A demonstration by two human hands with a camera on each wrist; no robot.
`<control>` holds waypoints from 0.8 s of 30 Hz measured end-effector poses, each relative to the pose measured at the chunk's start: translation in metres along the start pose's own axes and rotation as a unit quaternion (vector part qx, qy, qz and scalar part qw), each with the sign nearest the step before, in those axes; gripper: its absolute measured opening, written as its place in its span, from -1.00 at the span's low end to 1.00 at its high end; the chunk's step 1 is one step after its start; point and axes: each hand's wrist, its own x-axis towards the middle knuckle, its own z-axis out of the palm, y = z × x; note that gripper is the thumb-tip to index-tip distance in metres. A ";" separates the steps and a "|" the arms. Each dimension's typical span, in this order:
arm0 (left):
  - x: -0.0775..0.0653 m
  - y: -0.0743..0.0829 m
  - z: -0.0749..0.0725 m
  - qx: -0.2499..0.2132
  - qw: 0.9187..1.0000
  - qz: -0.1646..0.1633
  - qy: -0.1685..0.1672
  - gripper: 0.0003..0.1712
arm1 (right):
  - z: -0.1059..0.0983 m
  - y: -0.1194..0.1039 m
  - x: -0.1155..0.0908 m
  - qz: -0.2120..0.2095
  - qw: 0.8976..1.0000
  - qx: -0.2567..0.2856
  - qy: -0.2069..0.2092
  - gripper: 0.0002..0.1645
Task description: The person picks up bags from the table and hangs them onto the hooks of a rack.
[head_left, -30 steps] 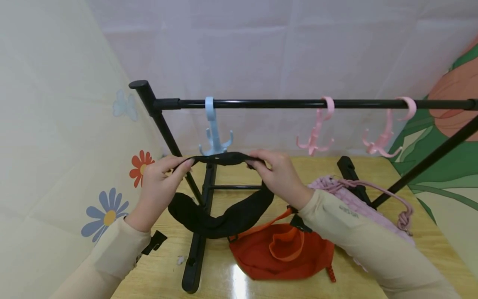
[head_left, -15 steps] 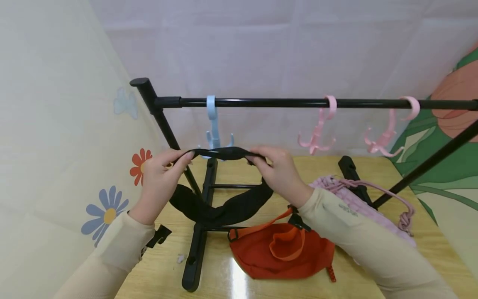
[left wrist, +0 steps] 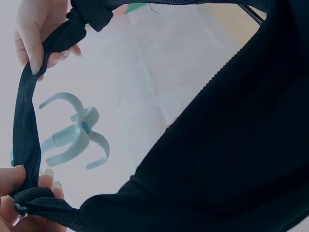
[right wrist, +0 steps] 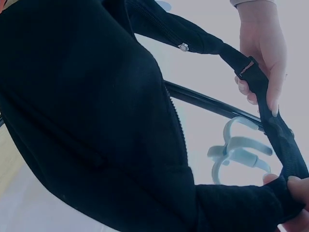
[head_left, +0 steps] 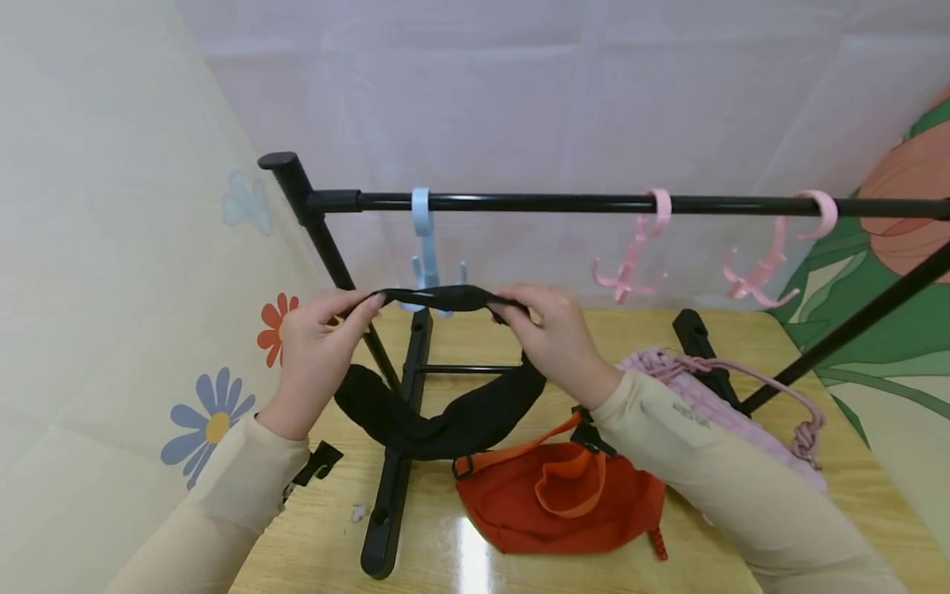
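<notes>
A black zippered waist bag [head_left: 453,425] hangs from its strap [head_left: 454,298], which both hands stretch level in front of the rack. My left hand [head_left: 312,355] pinches the strap's left part between thumb and fingers. On the other side my right hand [head_left: 558,340] pinches it the same way. The bag body [left wrist: 231,125] fills much of the left wrist view. A zip pull [right wrist: 183,47] and a strap buckle [right wrist: 248,67] show in the right wrist view. Just behind the strap is a light blue multi-prong hook [head_left: 426,247], its lower prongs partly hidden.
The hook hangs on a black rack bar [head_left: 534,203], with two pink hooks [head_left: 631,256] further right. On the wooden table lie a red waist bag [head_left: 549,511] and a pink bag [head_left: 723,412] with a knotted cord. A black rack foot [head_left: 382,528] stands at left.
Both hands have lifted the black waist bag slightly, so its strap now sits higher against the lower part of the blue hook. Their grips on the strap look the same.
</notes>
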 end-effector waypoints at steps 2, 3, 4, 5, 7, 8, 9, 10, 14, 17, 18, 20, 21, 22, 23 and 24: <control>0.000 0.000 0.000 -0.004 1.000 -0.004 0.000 -0.88 | 0.000 -0.001 0.000 0.005 1.000 0.002 0.000 -0.85; 0.001 0.000 0.000 -0.004 1.000 -0.006 0.001 -0.87 | 0.000 -0.001 0.001 0.004 1.000 0.002 0.001 -0.85; 0.001 -0.001 0.000 -0.005 1.000 -0.006 0.002 -0.87 | 0.000 -0.001 0.001 0.003 1.000 0.002 0.002 -0.86; 0.001 -0.001 0.000 -0.005 1.000 -0.007 0.003 -0.87 | 0.000 -0.001 0.001 0.001 1.000 0.003 0.004 -0.86; 0.002 -0.001 0.000 -0.004 1.000 -0.008 0.005 -0.87 | 0.000 -0.001 0.002 -0.005 1.000 0.000 0.008 -0.86; 0.002 -0.001 0.000 -0.003 1.000 -0.008 0.006 -0.88 | 0.000 -0.001 0.002 -0.007 1.000 -0.002 0.010 -0.86; 0.002 0.000 0.000 -0.003 1.000 -0.007 0.008 -0.88 | 0.001 0.000 0.003 -0.008 1.000 -0.004 0.013 -0.87; 0.002 0.000 0.000 -0.004 1.000 -0.007 0.009 -0.87 | 0.001 0.000 0.003 -0.009 1.000 -0.006 0.015 -0.87; 0.003 0.000 0.000 -0.006 1.000 -0.008 0.010 -0.87 | 0.001 0.000 0.004 -0.004 1.000 -0.010 0.017 -0.87; 0.004 -0.001 0.000 -0.006 1.000 -0.012 0.010 -0.86 | 0.001 -0.001 0.004 0.003 1.000 -0.006 0.014 -0.87; 0.004 -0.001 0.000 -0.005 1.000 -0.011 0.010 -0.86 | 0.001 -0.001 0.004 0.005 1.000 -0.004 0.014 -0.86; 0.005 -0.002 -0.001 -0.004 1.000 -0.008 0.009 -0.86 | 0.001 -0.002 0.005 0.008 1.000 0.000 0.013 -0.86; 0.005 -0.003 -0.001 -0.004 1.000 -0.006 0.009 -0.86 | 0.001 -0.002 0.005 0.008 1.000 0.001 0.013 -0.86; 0.005 -0.002 -0.002 -0.004 1.000 -0.003 0.009 -0.87 | 0.001 -0.002 0.006 0.009 1.000 0.002 0.014 -0.87; 0.006 -0.003 -0.002 -0.004 1.000 0.000 0.009 -0.87 | 0.002 -0.002 0.006 0.010 1.000 0.002 0.014 -0.87; 0.006 -0.002 -0.002 -0.003 1.000 0.002 0.008 -0.87 | 0.002 -0.002 0.006 0.011 1.000 0.004 0.014 -0.87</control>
